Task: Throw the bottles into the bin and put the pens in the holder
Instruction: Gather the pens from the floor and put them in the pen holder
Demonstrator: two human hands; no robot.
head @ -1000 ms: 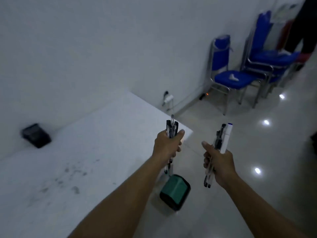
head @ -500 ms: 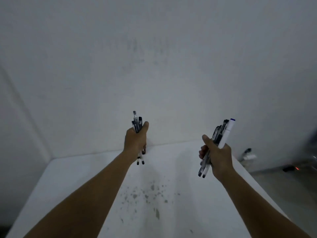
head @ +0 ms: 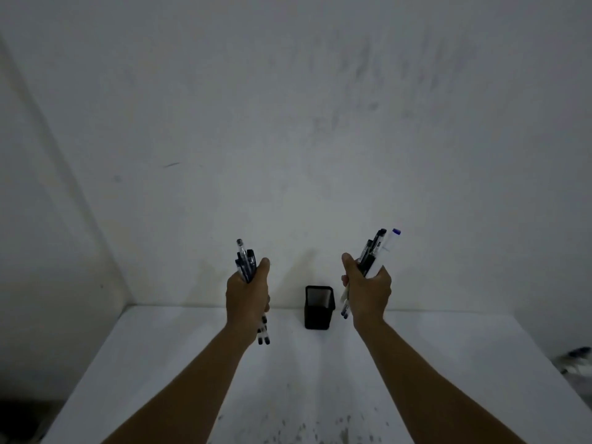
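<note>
A black square pen holder (head: 318,307) stands upright on the white table (head: 416,363) against the back wall, its top open. My left hand (head: 247,299) is shut on a bunch of dark pens (head: 245,259), held upright just left of the holder. To the holder's right, my right hand (head: 368,291) grips a second bunch of pens with a white blue-capped marker (head: 386,249). Both hands hover above the table at about the holder's height. No bottle or bin is in view.
A plain white wall rises right behind the table, and a second wall meets it at the left corner. Dark specks mark the table's near part (head: 307,434). The floor shows past the table's right edge (head: 576,363).
The view has swung left from the chairs and floor bin to face the table and wall. The black holder has come into sight between my hands, which still grip the pens.
</note>
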